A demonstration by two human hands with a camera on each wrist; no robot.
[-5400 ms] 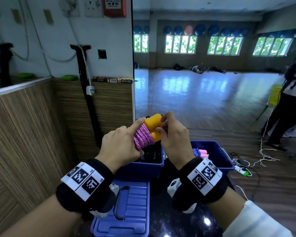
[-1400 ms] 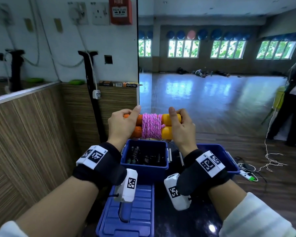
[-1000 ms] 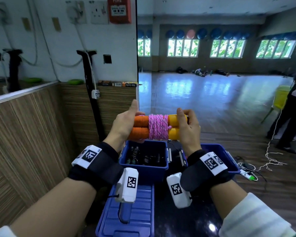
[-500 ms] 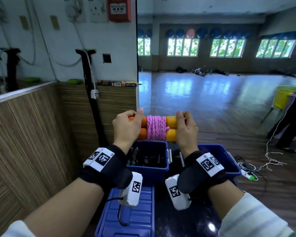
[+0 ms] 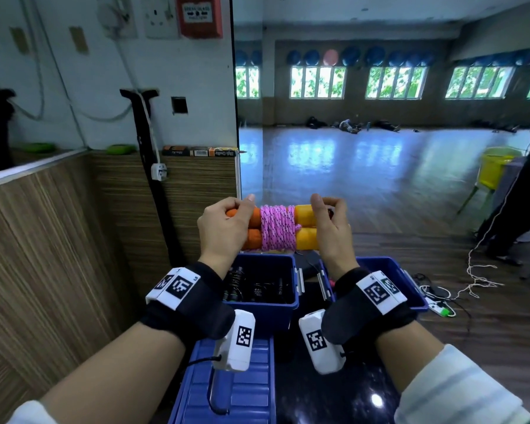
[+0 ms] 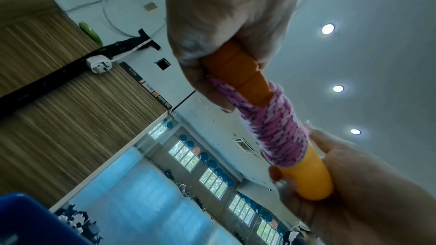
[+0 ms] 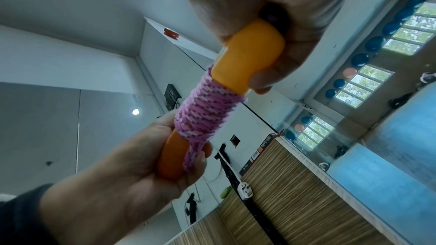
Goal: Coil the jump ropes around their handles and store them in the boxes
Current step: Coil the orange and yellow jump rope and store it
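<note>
Left hand [image 5: 224, 231] and right hand [image 5: 329, 228] each curl round one end of the coiled jump rope [image 5: 277, 227], held above the blue boxes [image 5: 291, 304]; light bundle, stiff handles, soft cord likely to unwind, best gripped over the coils

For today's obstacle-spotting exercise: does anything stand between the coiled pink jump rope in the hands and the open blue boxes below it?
Nothing visible does. The left hand and right hand hold the jump rope above the open left box and right box.
</note>
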